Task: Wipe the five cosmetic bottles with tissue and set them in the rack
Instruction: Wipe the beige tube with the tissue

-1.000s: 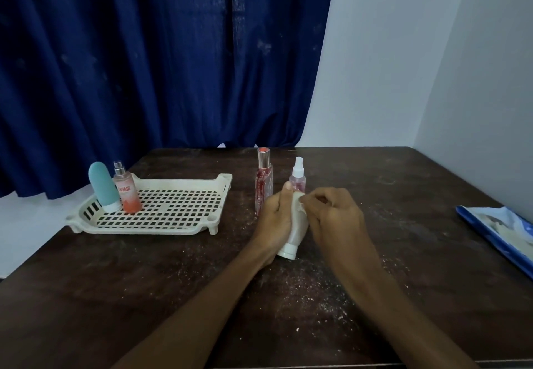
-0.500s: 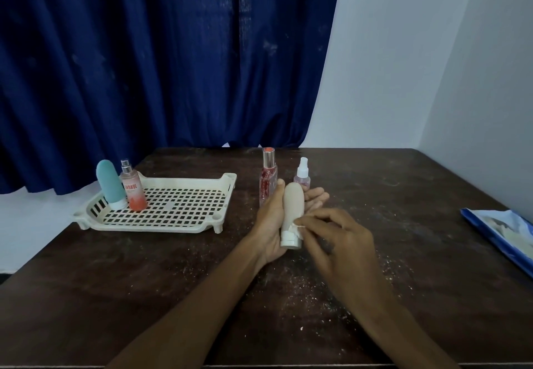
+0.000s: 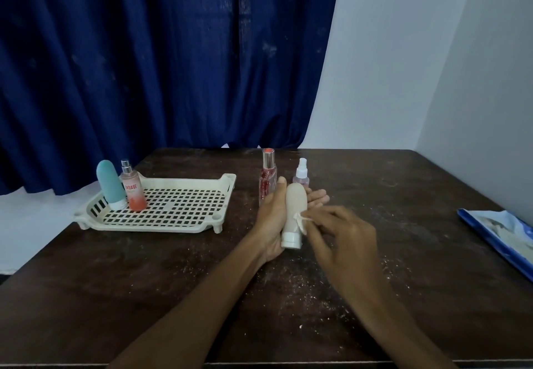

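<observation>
A beige bottle (image 3: 293, 210) with a white cap lies cap-down in my left hand (image 3: 272, 218), whose palm faces up and whose thumb rests along its left side. My right hand (image 3: 341, 233) pinches a small white tissue (image 3: 301, 220) against the bottle's lower right side. Behind them stand a tall red-flecked bottle (image 3: 267, 178) and a small pink spray bottle (image 3: 301, 174). The cream rack (image 3: 161, 224) at the left holds a teal bottle (image 3: 109, 185) and an orange spray bottle (image 3: 132, 191) in its far left corner.
The dark wooden table (image 3: 173, 282) is dusted with white crumbs near its middle. A blue tissue pack (image 3: 501, 233) lies at the right edge. A blue curtain hangs behind and white walls close the right side.
The bottle went from being wrapped by both hands to lying exposed in my left palm. My right hand has slid the tissue down to its lower side.
</observation>
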Demonstrator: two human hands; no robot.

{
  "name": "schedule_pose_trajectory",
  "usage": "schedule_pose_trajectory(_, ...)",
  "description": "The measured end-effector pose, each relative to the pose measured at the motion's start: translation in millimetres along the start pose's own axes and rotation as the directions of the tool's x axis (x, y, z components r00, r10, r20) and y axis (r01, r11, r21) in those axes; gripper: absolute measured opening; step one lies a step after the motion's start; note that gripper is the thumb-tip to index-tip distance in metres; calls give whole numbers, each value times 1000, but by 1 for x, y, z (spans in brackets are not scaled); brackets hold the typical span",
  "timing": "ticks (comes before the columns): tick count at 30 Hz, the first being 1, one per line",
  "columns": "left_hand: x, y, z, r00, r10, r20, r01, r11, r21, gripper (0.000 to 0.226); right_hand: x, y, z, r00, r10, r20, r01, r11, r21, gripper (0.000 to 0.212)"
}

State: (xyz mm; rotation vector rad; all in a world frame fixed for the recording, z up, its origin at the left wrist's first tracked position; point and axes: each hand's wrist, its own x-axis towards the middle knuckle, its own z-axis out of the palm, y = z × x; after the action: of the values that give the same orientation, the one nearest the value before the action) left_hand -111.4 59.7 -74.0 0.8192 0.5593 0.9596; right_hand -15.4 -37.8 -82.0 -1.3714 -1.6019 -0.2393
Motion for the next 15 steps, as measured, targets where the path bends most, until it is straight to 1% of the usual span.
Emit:
schedule_pose_trajectory(1, -1, -1, 1, 1000, 26, 9, -27, 999, 22, 58, -6, 1, -3, 1000, 24, 7, -24, 999, 29, 19)
schedule_pose_trajectory(3, -1, -4, 0, 993, 119, 15, -120, 979, 164, 60, -13, 3, -6, 986, 165, -26, -159, 974, 163, 19)
schedule_pose_trajectory(5, -1, -4, -2, 974, 224, 34, -222, 914, 339, 63, -17, 4, -7, 938, 339, -69, -299, 896, 329, 20)
schedule_pose_trajectory(6, -2, -4, -3, 961, 273, 40, -267, 882, 388, 64, -18, 4, -7, 918, 389, -75, -334, 862, 382, 20)
schedule_pose_trajectory(9, -3, -2, -3, 924, 383, 19, -356, 838, 413, 62, -18, 2, -7, 902, 423, -82, -346, 824, 448, 17)
schedule_pose_trajectory(11, -3, -2, -6, 902, 431, 15, -396, 816, 421, 57, -18, 2, -7, 888, 454, -76, -361, 788, 499, 15)
schedule_pose_trajectory(13, -4, -4, -9, 892, 448, 52, -419, 780, 465, 47, -18, 5, -7, 863, 502, -55, -392, 734, 554, 14)
schedule_pose_trajectory(15, -5, -7, -11, 882, 452, 134, -453, 731, 511, 37, -19, 7, -8, 849, 527, -34, -422, 715, 557, 14)
